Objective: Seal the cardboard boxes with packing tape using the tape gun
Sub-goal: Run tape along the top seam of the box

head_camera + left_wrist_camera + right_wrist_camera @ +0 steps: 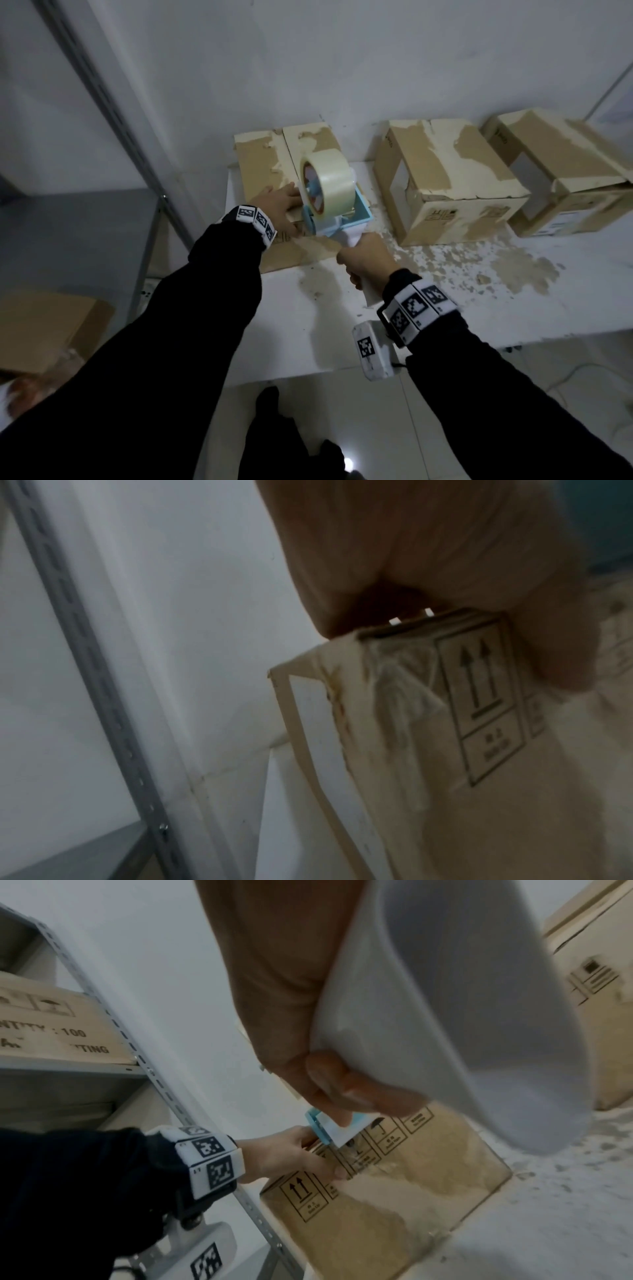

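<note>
A worn cardboard box (260, 164) sits at the left end of the white table (308, 329). My left hand (279, 205) lies flat on its top near the front edge, thumb down the front face, as the left wrist view shows over the box corner (479, 696). My right hand (366, 260) grips the white handle (445, 1015) of a blue and white tape gun (342, 219) with a roll of clear tape (329, 185). The gun's head (325, 1129) meets the box's front top edge, beside my left hand (291, 1153). The front face (394, 1191) bears printed arrows.
Two more torn boxes stand on the table, one in the middle (442, 178) and one at the right (561, 171). Paper scraps litter the table (496, 267). A grey metal shelf rack (113, 113) stands left, holding a carton (51, 1026). A wall rises behind.
</note>
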